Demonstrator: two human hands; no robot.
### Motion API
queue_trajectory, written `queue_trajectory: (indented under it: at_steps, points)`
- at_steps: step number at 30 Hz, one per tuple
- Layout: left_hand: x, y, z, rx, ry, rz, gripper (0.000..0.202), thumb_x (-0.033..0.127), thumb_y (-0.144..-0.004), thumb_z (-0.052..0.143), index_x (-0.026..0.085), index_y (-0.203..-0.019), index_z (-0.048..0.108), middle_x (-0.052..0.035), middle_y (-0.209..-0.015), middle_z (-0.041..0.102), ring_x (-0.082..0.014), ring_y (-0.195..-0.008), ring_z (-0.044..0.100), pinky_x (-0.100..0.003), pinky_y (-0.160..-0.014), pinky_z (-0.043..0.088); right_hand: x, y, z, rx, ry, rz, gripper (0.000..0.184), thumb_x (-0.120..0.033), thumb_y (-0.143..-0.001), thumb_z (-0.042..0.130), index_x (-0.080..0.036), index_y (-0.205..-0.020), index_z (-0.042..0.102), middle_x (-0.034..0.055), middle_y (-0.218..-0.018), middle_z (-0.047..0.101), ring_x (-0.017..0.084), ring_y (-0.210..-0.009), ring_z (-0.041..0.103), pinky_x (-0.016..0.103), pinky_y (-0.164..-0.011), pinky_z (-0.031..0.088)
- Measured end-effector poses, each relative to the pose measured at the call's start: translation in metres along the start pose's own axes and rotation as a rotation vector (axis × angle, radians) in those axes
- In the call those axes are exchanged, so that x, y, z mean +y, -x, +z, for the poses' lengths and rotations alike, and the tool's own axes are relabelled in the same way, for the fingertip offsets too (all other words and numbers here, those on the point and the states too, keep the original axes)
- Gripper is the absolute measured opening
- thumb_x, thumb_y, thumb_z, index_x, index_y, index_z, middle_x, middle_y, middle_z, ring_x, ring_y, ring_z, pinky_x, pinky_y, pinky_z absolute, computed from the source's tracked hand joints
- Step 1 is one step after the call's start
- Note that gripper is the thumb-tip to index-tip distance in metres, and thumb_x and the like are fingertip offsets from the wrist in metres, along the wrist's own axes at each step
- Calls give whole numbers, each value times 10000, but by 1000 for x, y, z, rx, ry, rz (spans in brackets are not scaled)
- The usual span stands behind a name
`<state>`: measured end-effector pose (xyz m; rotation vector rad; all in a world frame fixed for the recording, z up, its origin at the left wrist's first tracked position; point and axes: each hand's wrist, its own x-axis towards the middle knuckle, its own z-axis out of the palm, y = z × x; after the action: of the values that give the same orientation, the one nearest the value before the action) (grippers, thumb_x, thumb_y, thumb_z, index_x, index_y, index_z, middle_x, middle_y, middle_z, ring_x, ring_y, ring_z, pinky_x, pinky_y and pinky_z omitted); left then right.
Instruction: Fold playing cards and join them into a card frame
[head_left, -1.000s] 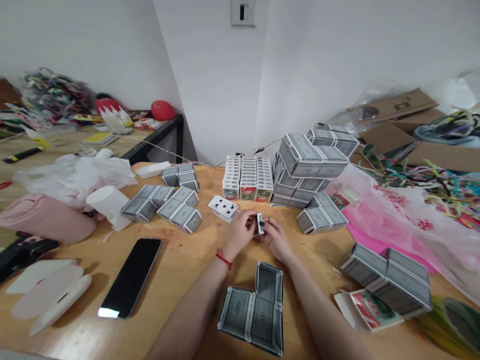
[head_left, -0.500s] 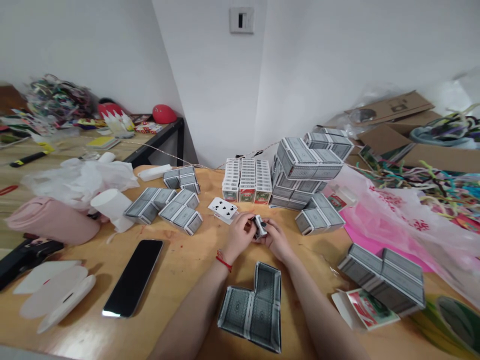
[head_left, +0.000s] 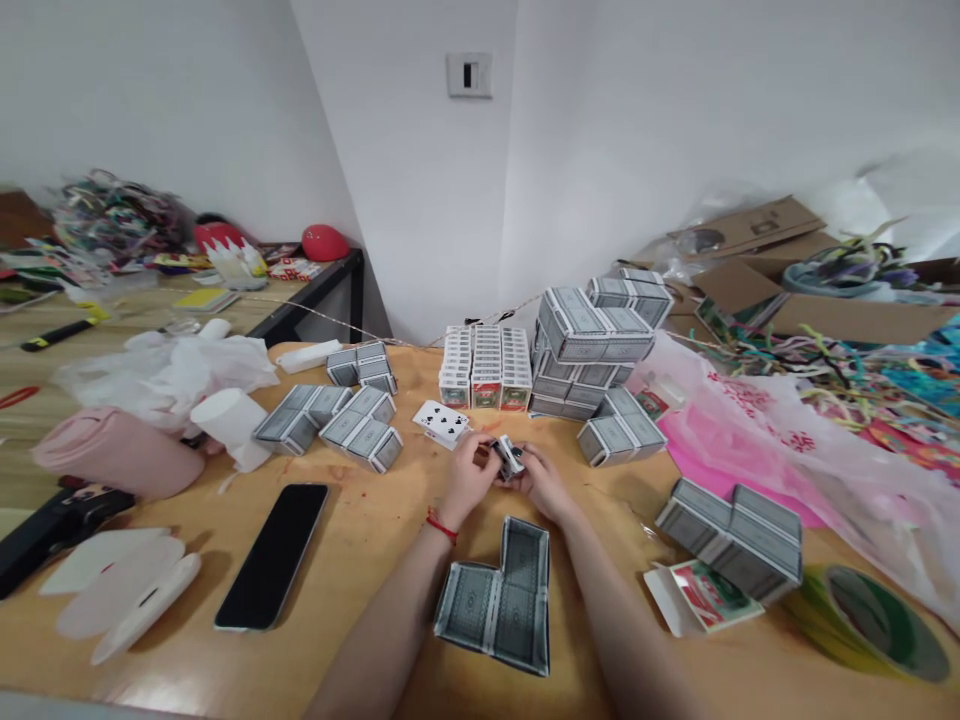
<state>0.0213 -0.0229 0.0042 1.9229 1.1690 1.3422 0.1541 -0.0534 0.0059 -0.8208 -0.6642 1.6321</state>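
Observation:
Out over the middle of the table, my left hand and my right hand close around a small folded playing-card piece, grey and white, gripping it from both sides. Its lower part is hidden by my fingers. Loose playing cards, a spade card on top, lie just beyond my left hand. Between my forearms rests an L-shaped block built of grey-backed folded cards. Behind my hands stand rows of card boxes, beside a stack of similar grey blocks.
A black phone lies left, near a pink roll and white paper roll. More grey blocks sit back left. At right are another block, an opened card box, a tape roll and pink plastic.
My view has turned slightly right and up. Both hands keep hold of the folded playing-card piece, which sits at a slightly different angle between my fingers.

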Motion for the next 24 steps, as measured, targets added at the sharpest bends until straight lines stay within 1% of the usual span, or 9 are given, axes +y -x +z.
queue_trajectory:
  at_steps: [4,7,11,14,16,19,21,24]
  points:
    - [1,1,-3,-4,37,-29,119,135,-720,493,165,-832,521,-41,-852,569,-135,-810,548,-283,-728,461,-2,5,3,30,-33,-23,193,-326,-681,601,-206,-827,559,4,-831,636,161,-731,610,344,-654,527]
    - [0,1,-5,0,133,-84,158,96,-694,477,164,-833,504,-36,-846,572,-133,-800,555,-281,-723,460,-4,7,4,57,-81,-50,208,-333,-676,603,-211,-839,560,13,-862,643,184,-788,614,370,-676,524]
    - [-4,-2,-7,75,227,-133,139,97,-689,457,165,-804,496,-34,-844,571,-137,-817,554,-297,-763,448,-2,5,1,96,-132,-81,215,-315,-658,629,-211,-832,557,20,-851,651,195,-792,619,391,-702,513]
    - [-7,-3,-9,116,274,-172,116,125,-702,448,167,-801,492,-30,-852,570,-137,-835,549,-299,-784,438,0,2,-3,120,-162,-102,232,-345,-656,631,-203,-828,567,29,-854,652,199,-789,619,395,-725,501]
    - [-8,-4,-10,126,296,-215,104,150,-703,458,168,-799,493,-19,-824,565,-132,-800,549,-287,-759,444,0,2,-6,127,-171,-102,237,-371,-662,619,-202,-824,580,29,-845,655,188,-755,617,391,-731,494]
    - [-8,-5,-11,135,298,-276,108,174,-699,474,164,-805,496,-3,-765,548,-120,-719,539,-259,-685,451,-2,2,-8,104,-165,-59,261,-410,-685,584,-196,-834,602,44,-871,659,179,-775,610,375,-759,479]
    - [-8,-5,-10,132,302,-295,110,185,-702,487,159,-808,497,0,-747,543,-116,-701,536,-250,-668,449,-4,2,-8,96,-174,-39,283,-429,-692,571,-196,-848,611,45,-892,659,175,-789,608,363,-774,470]
    - [-6,-3,-9,105,299,-328,131,216,-709,518,153,-822,499,-10,-754,559,-119,-701,548,-246,-654,452,-5,2,-8,110,-207,-48,271,-419,-694,571,-216,-868,612,26,-939,654,169,-804,607,352,-778,463]
